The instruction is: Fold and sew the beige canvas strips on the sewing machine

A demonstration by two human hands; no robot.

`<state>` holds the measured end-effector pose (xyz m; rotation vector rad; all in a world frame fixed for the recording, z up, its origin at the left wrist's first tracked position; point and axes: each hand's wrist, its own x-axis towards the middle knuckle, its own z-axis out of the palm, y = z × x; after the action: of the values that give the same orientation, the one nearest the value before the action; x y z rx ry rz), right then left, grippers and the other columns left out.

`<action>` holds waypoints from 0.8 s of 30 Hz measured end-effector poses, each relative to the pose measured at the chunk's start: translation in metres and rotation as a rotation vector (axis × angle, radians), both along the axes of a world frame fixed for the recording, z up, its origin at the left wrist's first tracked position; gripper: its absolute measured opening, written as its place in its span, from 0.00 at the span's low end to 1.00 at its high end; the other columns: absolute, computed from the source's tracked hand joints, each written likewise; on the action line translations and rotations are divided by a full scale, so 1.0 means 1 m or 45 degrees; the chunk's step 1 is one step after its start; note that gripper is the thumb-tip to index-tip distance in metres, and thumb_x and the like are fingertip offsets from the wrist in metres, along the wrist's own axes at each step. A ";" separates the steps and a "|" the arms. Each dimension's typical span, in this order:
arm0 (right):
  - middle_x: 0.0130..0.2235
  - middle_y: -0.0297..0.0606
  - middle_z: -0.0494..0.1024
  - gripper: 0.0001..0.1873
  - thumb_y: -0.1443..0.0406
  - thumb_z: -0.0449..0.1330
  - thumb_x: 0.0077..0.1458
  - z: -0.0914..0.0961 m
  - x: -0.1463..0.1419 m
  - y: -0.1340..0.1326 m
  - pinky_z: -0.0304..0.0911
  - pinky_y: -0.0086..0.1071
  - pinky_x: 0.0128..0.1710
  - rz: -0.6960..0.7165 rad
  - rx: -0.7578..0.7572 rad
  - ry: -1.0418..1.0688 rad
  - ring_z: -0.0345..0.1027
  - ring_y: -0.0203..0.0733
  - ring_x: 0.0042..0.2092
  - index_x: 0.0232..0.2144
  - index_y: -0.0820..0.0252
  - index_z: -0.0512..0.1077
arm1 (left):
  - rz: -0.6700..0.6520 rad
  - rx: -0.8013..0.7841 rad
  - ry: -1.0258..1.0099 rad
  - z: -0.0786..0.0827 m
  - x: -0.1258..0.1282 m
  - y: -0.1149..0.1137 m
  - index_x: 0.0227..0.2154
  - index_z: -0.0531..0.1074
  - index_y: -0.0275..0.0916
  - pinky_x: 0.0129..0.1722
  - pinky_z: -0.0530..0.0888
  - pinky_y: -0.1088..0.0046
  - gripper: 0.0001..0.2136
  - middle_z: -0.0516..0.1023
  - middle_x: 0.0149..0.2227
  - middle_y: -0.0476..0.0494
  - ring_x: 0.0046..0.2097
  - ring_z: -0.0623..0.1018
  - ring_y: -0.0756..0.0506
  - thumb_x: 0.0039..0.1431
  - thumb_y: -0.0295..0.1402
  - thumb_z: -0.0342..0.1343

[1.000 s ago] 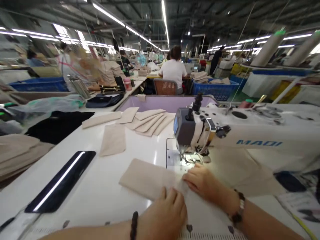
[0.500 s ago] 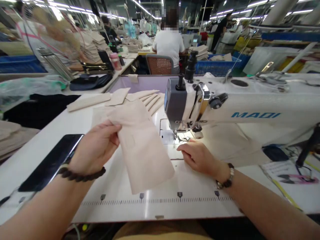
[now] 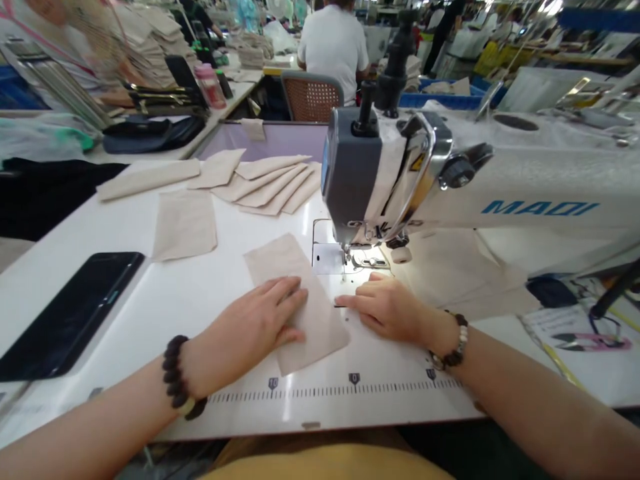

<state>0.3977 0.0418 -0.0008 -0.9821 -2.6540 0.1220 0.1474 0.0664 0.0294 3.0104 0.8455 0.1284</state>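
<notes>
Ruler strip (image 3: 320, 392): printed along the near edge of the white table (image 3: 190, 293), just under both wrists.
Left hand (image 3: 253, 323): lies palm down on the beige fabric piece (image 3: 320, 320); the fingers (image 3: 285, 293) are stretched out straight and close together, pressing the cloth flat and gripping nothing.
Left wrist: wears a dark bead bracelet (image 3: 176, 377).
Right hand (image 3: 390, 308): rests on the table just right of the fabric piece, knuckles up, fingers loosely bent and empty. The index fingertip reaches the cloth's right edge, but whether it sits on the cloth cannot be told.
Right wrist: wears a bead bracelet (image 3: 453, 347).
Beige fabric piece: flat on the table between the hands, running at a slant from the near edge up to beside the needle plate (image 3: 327, 259).
Phone (image 3: 67, 313): dark, lying face up far to the left.
Snips (image 3: 585, 340): on the table at the right.
Sewing machine (image 3: 500, 193): its head stands over the needle plate, just beyond the right hand.
Single beige piece (image 3: 184, 223): alone, beyond the left hand.
Fanned beige pieces (image 3: 270, 183): overlapping, further back.
Person in white shirt (image 3: 333, 43): seated, back turned, in the distance.
</notes>
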 end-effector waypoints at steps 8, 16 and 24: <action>0.25 0.34 0.67 0.18 0.70 0.43 0.61 0.005 0.008 0.000 0.52 0.34 0.33 0.033 0.042 -0.063 0.57 0.37 0.27 0.45 0.64 0.70 | -0.127 -0.160 -0.049 -0.018 0.005 0.018 0.55 0.59 0.33 0.56 0.65 0.59 0.24 0.59 0.59 0.31 0.59 0.62 0.38 0.60 0.41 0.49; 0.24 0.33 0.67 0.17 0.69 0.44 0.60 0.006 0.016 0.002 0.50 0.33 0.31 -0.077 0.083 -0.045 0.54 0.37 0.25 0.41 0.62 0.72 | -0.087 -0.205 0.018 -0.002 0.049 0.043 0.50 0.63 0.26 0.51 0.68 0.62 0.23 0.66 0.51 0.29 0.53 0.69 0.39 0.59 0.42 0.52; 0.24 0.34 0.66 0.16 0.70 0.44 0.61 0.003 0.009 0.003 0.48 0.34 0.30 -0.180 0.169 -0.137 0.54 0.38 0.26 0.40 0.64 0.71 | -0.078 -0.177 0.021 -0.009 0.059 0.056 0.50 0.63 0.28 0.54 0.63 0.57 0.27 0.65 0.52 0.30 0.55 0.64 0.36 0.54 0.44 0.56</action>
<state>0.4064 0.0443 0.0026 -1.1566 -2.6369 -0.1397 0.2063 0.1221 0.0200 2.9077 0.7300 0.0420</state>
